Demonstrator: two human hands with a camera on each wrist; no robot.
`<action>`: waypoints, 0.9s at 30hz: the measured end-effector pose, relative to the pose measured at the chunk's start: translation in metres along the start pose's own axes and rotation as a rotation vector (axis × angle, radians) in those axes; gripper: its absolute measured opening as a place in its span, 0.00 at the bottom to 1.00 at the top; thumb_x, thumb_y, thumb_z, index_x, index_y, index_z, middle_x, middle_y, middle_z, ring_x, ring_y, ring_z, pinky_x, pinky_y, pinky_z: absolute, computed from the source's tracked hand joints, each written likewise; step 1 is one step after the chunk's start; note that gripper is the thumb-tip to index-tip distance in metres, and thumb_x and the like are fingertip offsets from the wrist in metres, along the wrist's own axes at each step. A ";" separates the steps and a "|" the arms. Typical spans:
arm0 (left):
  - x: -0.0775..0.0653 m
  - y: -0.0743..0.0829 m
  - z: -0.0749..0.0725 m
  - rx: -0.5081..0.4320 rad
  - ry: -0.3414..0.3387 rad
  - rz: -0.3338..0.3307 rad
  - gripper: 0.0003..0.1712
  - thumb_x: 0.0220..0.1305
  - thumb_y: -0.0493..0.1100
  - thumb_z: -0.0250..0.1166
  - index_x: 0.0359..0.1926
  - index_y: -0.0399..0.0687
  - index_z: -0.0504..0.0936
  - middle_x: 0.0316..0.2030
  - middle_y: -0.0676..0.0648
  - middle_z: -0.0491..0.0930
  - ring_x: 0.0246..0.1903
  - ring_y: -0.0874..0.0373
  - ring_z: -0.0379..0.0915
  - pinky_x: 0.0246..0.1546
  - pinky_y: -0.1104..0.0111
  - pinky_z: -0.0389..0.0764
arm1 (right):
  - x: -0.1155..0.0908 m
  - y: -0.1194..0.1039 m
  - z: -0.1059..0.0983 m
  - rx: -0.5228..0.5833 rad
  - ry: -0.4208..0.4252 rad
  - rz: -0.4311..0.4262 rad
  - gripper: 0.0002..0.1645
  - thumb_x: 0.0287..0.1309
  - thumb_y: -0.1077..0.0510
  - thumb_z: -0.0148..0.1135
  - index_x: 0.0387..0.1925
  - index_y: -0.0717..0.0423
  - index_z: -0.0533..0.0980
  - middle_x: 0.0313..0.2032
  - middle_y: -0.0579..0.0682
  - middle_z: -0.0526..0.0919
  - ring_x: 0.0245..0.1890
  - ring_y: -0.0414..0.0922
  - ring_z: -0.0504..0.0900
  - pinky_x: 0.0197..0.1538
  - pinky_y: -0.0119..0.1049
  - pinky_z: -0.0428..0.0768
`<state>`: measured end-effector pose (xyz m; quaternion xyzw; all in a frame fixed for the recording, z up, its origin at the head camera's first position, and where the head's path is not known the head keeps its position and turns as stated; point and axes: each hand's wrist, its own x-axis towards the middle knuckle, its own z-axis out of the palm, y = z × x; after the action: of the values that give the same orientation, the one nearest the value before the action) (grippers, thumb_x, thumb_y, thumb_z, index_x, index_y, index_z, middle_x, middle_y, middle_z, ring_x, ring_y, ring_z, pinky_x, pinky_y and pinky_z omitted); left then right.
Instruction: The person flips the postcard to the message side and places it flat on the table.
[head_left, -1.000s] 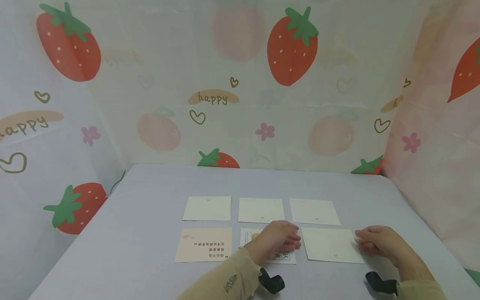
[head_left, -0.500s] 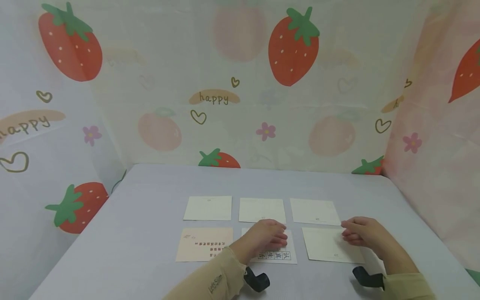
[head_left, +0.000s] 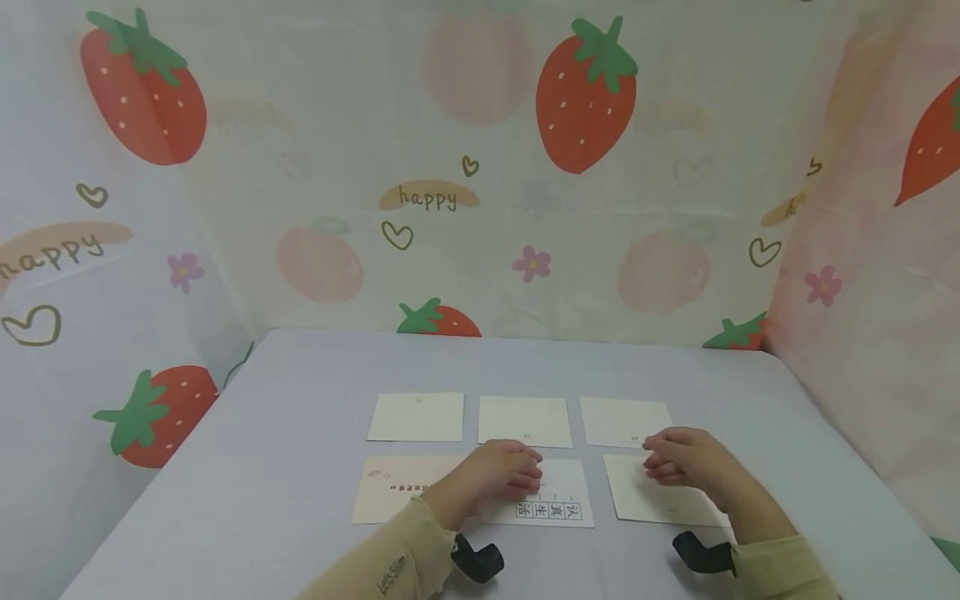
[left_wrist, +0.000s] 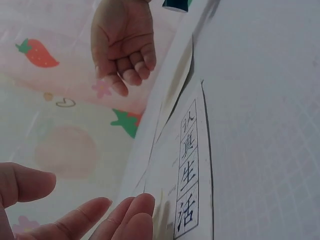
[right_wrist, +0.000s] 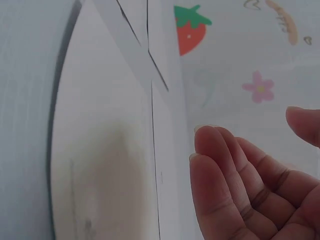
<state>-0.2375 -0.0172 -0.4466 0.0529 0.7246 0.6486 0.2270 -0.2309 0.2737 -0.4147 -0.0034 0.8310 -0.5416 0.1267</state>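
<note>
My left hand (head_left: 495,475) hovers over a white postcard (head_left: 566,479) printed with boxed characters, its fingers relaxed with nothing between them. In the left wrist view the thumb and fingers (left_wrist: 135,215) are apart beside that card's lettering. My right hand (head_left: 693,462) floats above a blank cream card (head_left: 637,504) at the right of the near row, fingers loosely bent and holding nothing. The right wrist view shows that hand's fingers (right_wrist: 215,190) beside the card and a soft shadow on it. At the near left lies a peach card (head_left: 375,500) with red print, partly covered by the left forearm.
Behind the near row lie three pale cards: a left one (head_left: 416,417), a middle one (head_left: 525,419) and a right one (head_left: 622,421). The white table (head_left: 225,500) meets a strawberry-print curtain (head_left: 465,267) at the back and sides. Black straps (head_left: 478,560) sit at both wrists.
Both hands have moved left over the cards, the right from beside the blank card to above it. The left hand now uncovers more of the boxed characters. The cards stay in place.
</note>
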 end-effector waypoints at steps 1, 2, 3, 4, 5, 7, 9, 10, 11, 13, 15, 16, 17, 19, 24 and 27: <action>-0.001 0.000 -0.003 0.006 0.006 0.000 0.17 0.58 0.39 0.58 0.48 0.35 0.77 0.37 0.41 0.81 0.35 0.54 0.80 0.37 0.67 0.81 | 0.001 -0.001 0.003 -0.002 -0.004 -0.005 0.23 0.62 0.53 0.53 0.43 0.73 0.71 0.32 0.56 0.81 0.31 0.46 0.81 0.38 0.37 0.81; -0.003 0.000 -0.006 0.012 0.012 -0.001 0.17 0.58 0.39 0.58 0.48 0.35 0.77 0.38 0.42 0.81 0.35 0.54 0.80 0.37 0.67 0.80 | 0.001 -0.002 0.005 -0.001 -0.008 -0.008 0.22 0.62 0.53 0.53 0.43 0.73 0.71 0.32 0.57 0.81 0.31 0.46 0.81 0.38 0.37 0.81; -0.004 -0.001 -0.009 0.010 0.018 -0.001 0.17 0.58 0.39 0.58 0.48 0.35 0.77 0.38 0.41 0.81 0.36 0.54 0.80 0.38 0.66 0.80 | 0.001 -0.003 0.008 0.001 -0.010 -0.009 0.22 0.62 0.53 0.53 0.43 0.73 0.71 0.33 0.57 0.81 0.32 0.47 0.81 0.38 0.38 0.81; -0.005 -0.001 -0.012 0.011 0.022 0.000 0.17 0.58 0.39 0.58 0.48 0.35 0.77 0.38 0.41 0.81 0.36 0.54 0.80 0.38 0.66 0.80 | 0.002 -0.004 0.011 -0.004 -0.009 -0.009 0.23 0.62 0.52 0.53 0.42 0.72 0.72 0.33 0.57 0.81 0.32 0.47 0.81 0.38 0.38 0.81; -0.006 -0.002 -0.015 0.020 0.026 0.002 0.17 0.58 0.39 0.58 0.48 0.35 0.77 0.38 0.42 0.81 0.36 0.54 0.80 0.38 0.66 0.80 | 0.003 -0.005 0.013 -0.004 -0.008 -0.007 0.22 0.62 0.52 0.54 0.42 0.72 0.72 0.33 0.57 0.82 0.32 0.47 0.81 0.38 0.38 0.81; -0.007 -0.003 -0.020 0.035 0.034 0.007 0.17 0.58 0.39 0.57 0.48 0.35 0.77 0.38 0.42 0.81 0.36 0.54 0.80 0.37 0.66 0.80 | 0.004 -0.006 0.019 0.000 -0.009 -0.004 0.22 0.61 0.53 0.54 0.42 0.72 0.72 0.34 0.58 0.82 0.32 0.47 0.82 0.38 0.38 0.81; -0.009 -0.003 -0.024 0.034 0.041 0.002 0.17 0.59 0.38 0.57 0.48 0.35 0.76 0.38 0.42 0.81 0.36 0.54 0.80 0.37 0.66 0.80 | 0.006 -0.007 0.023 0.012 -0.015 -0.006 0.22 0.61 0.53 0.54 0.42 0.72 0.72 0.34 0.58 0.82 0.32 0.47 0.82 0.38 0.38 0.81; -0.010 -0.004 -0.026 0.035 0.046 0.000 0.17 0.59 0.38 0.57 0.48 0.35 0.76 0.38 0.42 0.81 0.35 0.55 0.80 0.37 0.66 0.80 | 0.007 -0.007 0.025 0.019 -0.018 -0.009 0.22 0.61 0.53 0.54 0.42 0.72 0.72 0.34 0.58 0.82 0.32 0.47 0.82 0.38 0.38 0.81; -0.010 -0.004 -0.028 0.031 0.049 -0.003 0.17 0.59 0.38 0.57 0.48 0.35 0.76 0.38 0.42 0.81 0.35 0.55 0.79 0.37 0.66 0.80 | 0.007 -0.008 0.027 0.032 -0.025 -0.013 0.22 0.61 0.54 0.54 0.42 0.73 0.71 0.35 0.59 0.82 0.32 0.47 0.82 0.38 0.38 0.81; -0.012 -0.004 -0.031 0.019 0.056 -0.011 0.17 0.60 0.38 0.57 0.48 0.34 0.76 0.38 0.42 0.81 0.35 0.55 0.79 0.37 0.67 0.80 | 0.009 -0.008 0.030 0.047 -0.037 -0.011 0.22 0.60 0.54 0.55 0.42 0.73 0.71 0.35 0.58 0.82 0.33 0.46 0.82 0.39 0.37 0.81; -0.014 -0.005 -0.033 -0.002 0.057 -0.013 0.17 0.61 0.38 0.56 0.49 0.33 0.76 0.39 0.41 0.81 0.35 0.56 0.79 0.38 0.66 0.80 | 0.010 -0.008 0.034 0.056 -0.033 0.000 0.22 0.60 0.53 0.55 0.42 0.72 0.71 0.35 0.58 0.82 0.33 0.46 0.82 0.39 0.37 0.81; -0.015 -0.005 -0.034 -0.004 0.058 -0.013 0.17 0.61 0.38 0.56 0.49 0.33 0.75 0.39 0.41 0.81 0.35 0.56 0.79 0.38 0.66 0.80 | 0.010 -0.008 0.037 0.057 -0.024 0.010 0.21 0.60 0.53 0.55 0.42 0.71 0.72 0.35 0.57 0.82 0.33 0.47 0.82 0.39 0.38 0.81; -0.016 -0.005 -0.036 -0.002 0.058 -0.012 0.17 0.61 0.38 0.56 0.49 0.33 0.75 0.39 0.41 0.80 0.35 0.56 0.79 0.38 0.66 0.80 | 0.011 -0.008 0.039 0.061 -0.019 0.018 0.21 0.60 0.54 0.55 0.42 0.71 0.72 0.36 0.58 0.82 0.34 0.47 0.82 0.39 0.38 0.81; -0.018 -0.005 -0.039 0.007 0.057 -0.010 0.17 0.61 0.39 0.57 0.49 0.34 0.75 0.39 0.41 0.80 0.36 0.56 0.79 0.39 0.67 0.80 | 0.011 -0.007 0.044 0.058 -0.001 0.032 0.20 0.60 0.54 0.54 0.42 0.70 0.72 0.36 0.58 0.82 0.34 0.48 0.82 0.40 0.39 0.81; -0.021 -0.005 -0.049 0.045 0.066 -0.024 0.18 0.60 0.41 0.57 0.50 0.36 0.76 0.40 0.42 0.80 0.37 0.56 0.79 0.39 0.67 0.80 | 0.013 -0.009 0.054 0.050 0.027 0.075 0.17 0.61 0.55 0.53 0.41 0.68 0.73 0.36 0.57 0.82 0.34 0.48 0.82 0.39 0.39 0.81; -0.022 -0.005 -0.054 0.053 0.068 -0.029 0.18 0.61 0.41 0.56 0.50 0.37 0.76 0.41 0.42 0.79 0.37 0.56 0.78 0.39 0.67 0.80 | 0.013 -0.010 0.057 0.044 0.034 0.086 0.16 0.61 0.56 0.53 0.41 0.68 0.73 0.35 0.56 0.82 0.33 0.47 0.82 0.38 0.38 0.81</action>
<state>-0.2379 -0.0756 -0.4426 0.0262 0.7497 0.6270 0.2101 -0.2321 0.2163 -0.4302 0.0444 0.8202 -0.5540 0.1360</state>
